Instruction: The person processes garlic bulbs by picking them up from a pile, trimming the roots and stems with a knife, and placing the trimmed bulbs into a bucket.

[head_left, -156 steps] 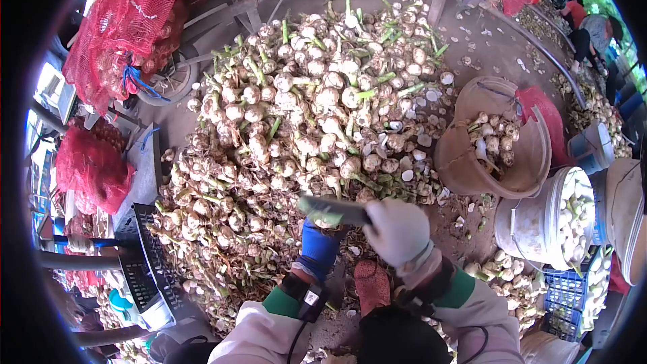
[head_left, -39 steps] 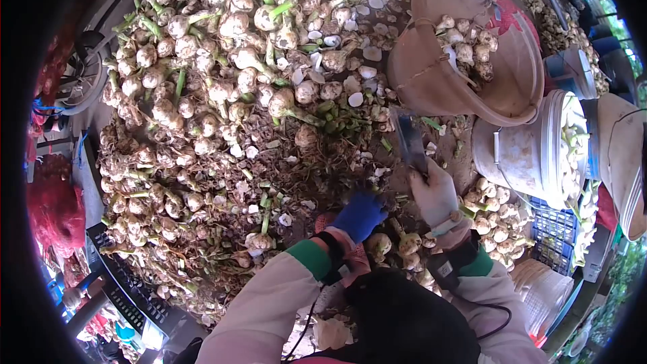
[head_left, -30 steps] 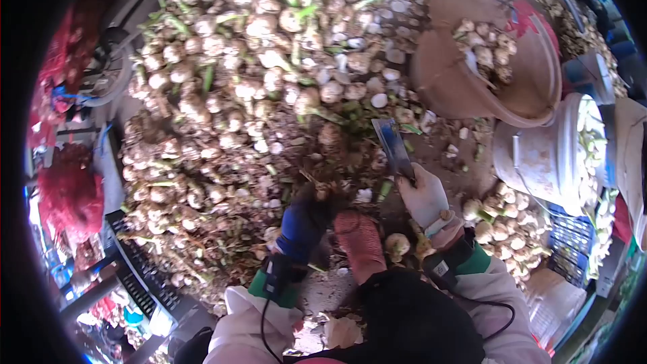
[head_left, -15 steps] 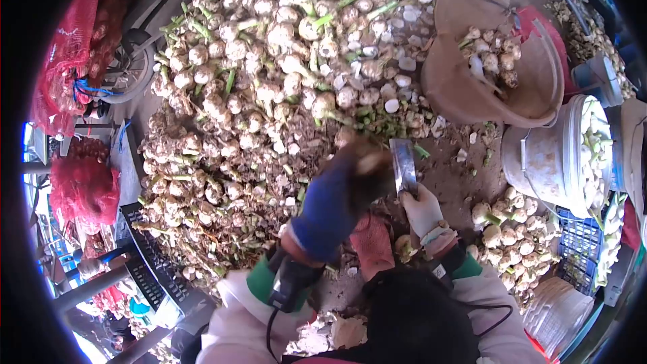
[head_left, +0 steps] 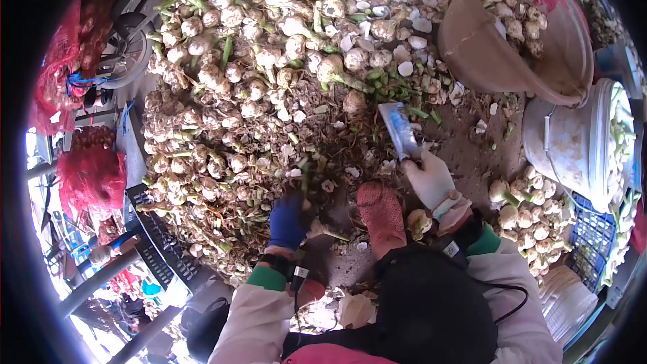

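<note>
Right fingers (head_left: 419,167) clench a knife (head_left: 399,129) over a floor (head_left: 482,152) heaped with garlic bulbs (head_left: 267,57), bucket (head_left: 566,133) near its right edge; left fingers (head_left: 288,217), blurred, grip unclear

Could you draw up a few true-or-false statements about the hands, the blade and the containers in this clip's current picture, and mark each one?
1. The right hand grips a broad-bladed knife. True.
2. The left hand wears a blue glove. True.
3. The left hand is touching the knife's blade. False: hand and blade are clearly apart.
4. The tan tub has garlic bulbs in it. True.
5. The white bucket stands at the picture's left edge. False: the white bucket is on the right, lower in the picture than the tub.
</note>
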`<action>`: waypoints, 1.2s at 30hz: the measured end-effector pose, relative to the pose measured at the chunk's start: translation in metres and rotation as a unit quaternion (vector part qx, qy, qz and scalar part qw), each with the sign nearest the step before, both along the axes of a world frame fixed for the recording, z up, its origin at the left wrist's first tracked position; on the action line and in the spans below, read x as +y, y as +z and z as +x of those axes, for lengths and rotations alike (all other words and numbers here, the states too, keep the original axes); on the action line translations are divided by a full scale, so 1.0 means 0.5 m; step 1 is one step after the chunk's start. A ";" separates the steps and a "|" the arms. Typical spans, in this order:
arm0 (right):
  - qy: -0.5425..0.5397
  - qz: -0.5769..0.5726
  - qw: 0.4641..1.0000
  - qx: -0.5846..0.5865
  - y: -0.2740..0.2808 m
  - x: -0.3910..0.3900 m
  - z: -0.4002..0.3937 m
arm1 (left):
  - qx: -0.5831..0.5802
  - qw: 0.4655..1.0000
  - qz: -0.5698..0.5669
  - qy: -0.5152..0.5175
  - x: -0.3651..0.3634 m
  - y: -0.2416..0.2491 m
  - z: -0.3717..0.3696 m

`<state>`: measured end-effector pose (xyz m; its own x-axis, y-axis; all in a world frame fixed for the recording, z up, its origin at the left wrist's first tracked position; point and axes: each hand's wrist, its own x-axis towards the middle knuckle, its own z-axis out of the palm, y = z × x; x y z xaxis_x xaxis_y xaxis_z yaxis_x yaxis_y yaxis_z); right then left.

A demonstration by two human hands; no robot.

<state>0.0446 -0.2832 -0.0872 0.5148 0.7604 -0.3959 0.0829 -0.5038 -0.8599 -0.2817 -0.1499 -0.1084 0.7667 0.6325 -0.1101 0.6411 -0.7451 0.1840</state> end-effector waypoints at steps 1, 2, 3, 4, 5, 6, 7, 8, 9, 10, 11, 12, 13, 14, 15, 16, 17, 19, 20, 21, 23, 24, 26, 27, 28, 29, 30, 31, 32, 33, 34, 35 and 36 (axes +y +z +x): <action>0.003 0.004 1.000 -0.007 0.025 0.018 0.000 | -0.007 1.000 0.004 0.003 0.002 0.018 0.025; 0.048 0.021 0.999 -0.005 0.049 0.033 -0.002 | -0.074 0.977 -0.121 0.159 -0.002 0.041 0.051; 0.090 0.037 0.995 -0.007 0.067 0.048 -0.003 | -0.141 0.911 -0.244 0.301 -0.003 0.086 0.100; 0.097 0.050 0.994 0.017 0.077 0.060 -0.011 | -0.093 0.913 -0.247 0.313 0.002 0.170 0.182; 0.102 0.063 0.992 0.039 0.079 0.070 -0.024 | -0.110 0.913 -0.252 0.301 -0.006 0.149 0.211; 0.086 0.120 0.986 0.074 0.061 0.080 -0.045 | -0.235 0.863 -0.358 0.267 -0.012 0.114 0.234; 0.071 0.178 0.975 0.109 0.046 0.096 -0.054 | -0.348 0.788 -0.456 0.223 -0.014 0.094 0.266; 0.066 0.183 0.977 0.092 0.051 0.114 -0.041 | -0.349 0.772 -0.469 0.248 -0.026 0.157 0.322; -0.039 0.185 0.954 0.232 0.055 0.130 -0.030 | -0.356 0.771 -0.471 0.237 -0.032 0.178 0.364; -0.141 0.181 0.901 0.369 0.064 0.136 -0.021 | -0.398 0.741 -0.501 0.204 -0.037 0.191 0.394; -0.143 0.182 0.902 0.365 0.073 0.132 -0.015 | -0.436 0.708 -0.528 0.173 -0.037 0.197 0.410; -0.112 0.162 0.952 0.235 0.083 0.125 -0.012 | -0.391 0.741 -0.530 0.133 -0.011 0.176 0.399; -0.077 0.137 0.982 0.101 0.096 0.121 -0.012 | -0.393 0.740 -0.530 0.133 0.006 0.185 0.398; -0.092 0.185 0.975 0.079 0.112 0.120 -0.021 | -0.360 0.871 -0.333 0.031 0.024 0.201 0.398; -0.084 0.188 0.975 0.084 0.128 0.117 -0.016 | -0.298 0.946 -0.111 -0.068 0.038 0.210 0.389; -0.010 0.145 0.988 -0.047 0.174 0.108 0.000 | -0.395 0.901 -0.179 -0.024 0.024 0.193 0.389; 0.063 0.101 0.976 -0.180 0.198 0.102 0.020 | -0.393 0.903 -0.172 -0.016 0.009 0.182 0.384; 0.034 0.059 0.983 -0.172 0.136 0.120 0.075 | -0.514 0.639 -0.527 0.223 -0.005 0.168 0.379; 0.034 -0.034 0.944 -0.326 0.135 0.130 0.090 | -0.487 0.688 -0.481 0.241 0.002 0.161 0.376; 0.036 -0.026 0.943 -0.329 0.134 0.132 0.083 | -0.492 0.689 -0.474 0.240 0.014 0.158 0.372; 0.137 0.085 0.903 -0.398 0.203 0.126 0.037 | -0.403 0.756 -0.453 0.247 0.030 0.145 0.355; 0.213 0.102 0.884 -0.404 0.240 0.127 0.006 | -0.348 0.869 -0.326 0.134 0.032 0.123 0.336; 0.276 0.178 0.821 -0.467 0.266 0.134 -0.031 | -0.373 0.825 -0.407 0.124 0.022 0.073 0.300; 0.275 0.224 0.785 -0.509 0.255 0.136 -0.039 | -0.395 0.773 -0.484 0.114 0.019 0.040 0.291; 0.274 0.225 0.784 -0.509 0.254 0.136 -0.042 | -0.366 0.785 -0.484 0.128 0.022 0.034 0.312; 0.286 0.229 0.772 -0.520 0.254 0.136 -0.044 | -0.366 0.785 -0.483 0.128 0.017 0.034 0.316; 0.298 0.232 0.758 -0.532 0.253 0.138 -0.044 | -0.463 0.633 -0.597 0.165 0.008 0.037 0.314; 0.299 0.234 0.757 -0.531 0.246 0.146 -0.029 | -0.540 0.451 -0.683 0.195 0.004 0.080 0.320; 0.308 0.225 0.783 -0.492 0.228 0.154 -0.002 | -0.542 0.474 -0.663 0.206 0.007 0.146 0.316; 0.315 0.214 0.806 -0.453 0.204 0.152 0.024 | -0.541 0.473 -0.663 0.207 0.016 0.152 0.326; 0.209 0.180 0.918 -0.285 0.156 0.126 0.061 | -0.486 0.660 -0.538 0.197 0.023 0.155 0.338; 0.090 0.139 0.980 -0.106 0.121 0.109 0.089 | -0.406 0.812 -0.381 0.173 0.031 0.160 0.348; 0.091 0.144 0.979 -0.109 0.126 0.114 0.081 | -0.390 0.801 -0.404 0.207 0.033 0.184 0.356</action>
<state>0.0854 -0.2262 -0.0243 0.4092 0.9112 -0.0485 0.3452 -0.2038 -0.9161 -0.1037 -0.1335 -0.0165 0.5448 0.8139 -0.2020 0.2576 0.0669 0.9639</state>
